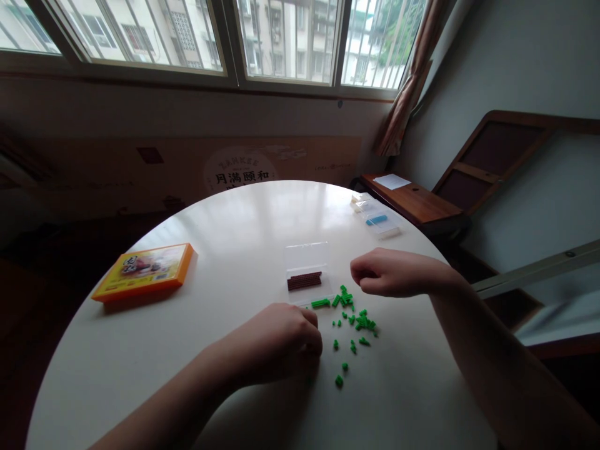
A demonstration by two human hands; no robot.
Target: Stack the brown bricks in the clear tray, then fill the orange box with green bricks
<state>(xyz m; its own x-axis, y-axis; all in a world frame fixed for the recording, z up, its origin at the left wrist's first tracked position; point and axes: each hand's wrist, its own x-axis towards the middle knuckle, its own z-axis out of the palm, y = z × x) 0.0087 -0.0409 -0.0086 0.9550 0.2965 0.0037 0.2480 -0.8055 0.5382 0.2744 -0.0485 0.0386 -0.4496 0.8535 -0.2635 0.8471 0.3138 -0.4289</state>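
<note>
Bare forearms (180, 390) are lying nearest the camera, stretching over a round white table (220, 250). The left hand (285, 334) is hanging low just beside some small green bricks (363, 322), its fingers curling down and bunching together; the knuckles are hiding the tips, so whether they are pinching a brick is impossible to say. The right hand (389, 272) is hovering just past the bricks' far side, fingers folding inward in a loose fist; whether it is holding anything is not showing either.

Some bricks are clustering, others are lying singly toward the near edge, and a longer green strip (321, 303) is lying at the near edge of a clear case (307, 254). Brown strips (304, 281) are sitting in that case. An orange box (145, 272) is resting well apart on the left; more clear cases (388, 231) are standing at the far right, one holding a blue strip (376, 220).

For pieces this tiny, pinching one at a time between thumb and forefinger is probably working best. Keeping the spare fingers tucked should be sparing the loose bricks a knock, and turning the left wrist outward would be uncovering its fingertips.
</note>
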